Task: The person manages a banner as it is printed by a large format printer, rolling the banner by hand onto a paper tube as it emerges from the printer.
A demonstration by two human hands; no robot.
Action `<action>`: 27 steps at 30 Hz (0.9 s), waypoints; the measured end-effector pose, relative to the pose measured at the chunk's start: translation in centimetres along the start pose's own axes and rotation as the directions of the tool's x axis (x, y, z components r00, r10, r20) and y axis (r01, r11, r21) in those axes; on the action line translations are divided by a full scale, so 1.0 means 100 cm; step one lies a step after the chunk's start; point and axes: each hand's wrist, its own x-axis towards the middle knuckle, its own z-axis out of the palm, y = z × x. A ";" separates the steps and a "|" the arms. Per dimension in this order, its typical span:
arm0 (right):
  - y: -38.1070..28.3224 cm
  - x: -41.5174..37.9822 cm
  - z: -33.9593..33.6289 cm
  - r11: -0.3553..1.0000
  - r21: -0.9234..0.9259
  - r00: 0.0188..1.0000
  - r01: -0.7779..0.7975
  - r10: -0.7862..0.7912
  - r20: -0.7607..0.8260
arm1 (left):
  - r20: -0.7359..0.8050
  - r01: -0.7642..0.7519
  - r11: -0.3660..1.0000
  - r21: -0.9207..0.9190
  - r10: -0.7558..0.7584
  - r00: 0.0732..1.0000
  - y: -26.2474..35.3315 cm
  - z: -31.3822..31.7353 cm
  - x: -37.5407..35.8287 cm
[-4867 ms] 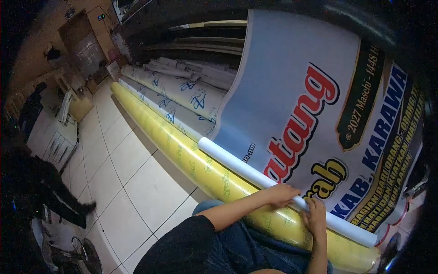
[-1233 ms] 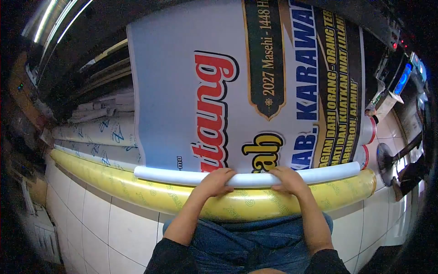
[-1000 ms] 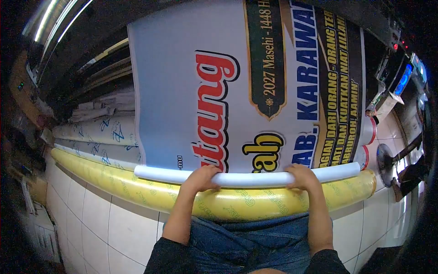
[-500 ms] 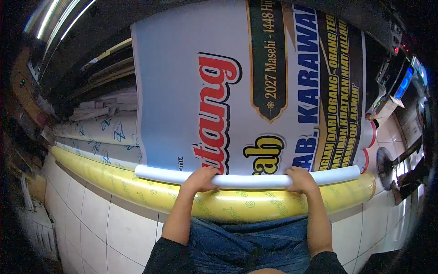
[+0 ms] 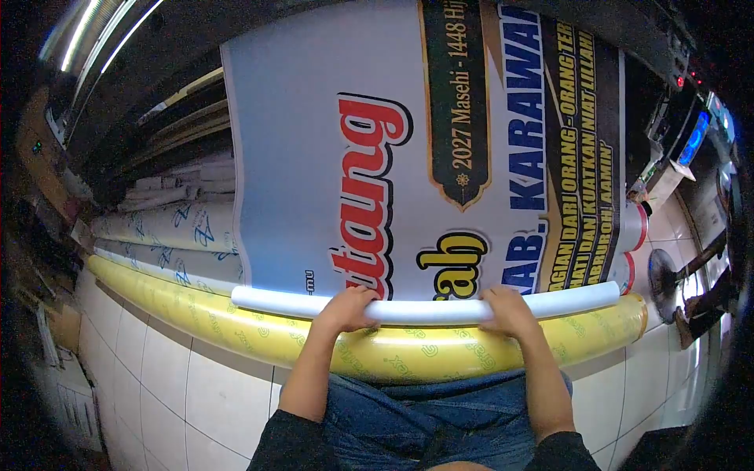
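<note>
A printed banner (image 5: pixel 290 157) with large red, blue and yellow lettering hangs down in front of me. Its lower end is wound into a white roll (image 5: pixel 428 312) that lies crosswise above a long yellow wrapped roll (image 5: pixel 440 349). Left of the roll's middle, my left hand (image 5: pixel 347 310) is closed around it, fingers over the far side. My right hand (image 5: pixel 506 311) grips the same roll right of the middle, thumb on the near side. The undersides of both hands' grip are hidden.
Several wrapped material rolls (image 5: pixel 169 224) lie at the left behind the yellow one. A dark machine with a lit blue screen (image 5: pixel 694 139) stands at the right, near a black fan (image 5: pixel 662 275). White floor tiles (image 5: pixel 224 388) show below the yellow roll.
My right hand has shifted slightly left along the white roll. My left hand stays in nearly the same place, and the banner looks almost unchanged.
</note>
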 end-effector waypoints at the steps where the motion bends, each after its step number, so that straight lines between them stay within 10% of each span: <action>1: -0.006 0.001 0.005 1.000 0.011 0.999 0.002 -0.002 -0.036 | 0.000 0.000 1.000 0.002 0.000 1.000 0.002 -0.002 -0.001; 27: -0.019 0.008 0.022 0.999 0.043 0.999 0.012 -0.010 -0.039 | -0.032 -0.005 1.000 -0.026 0.004 0.999 0.004 -0.002 -0.002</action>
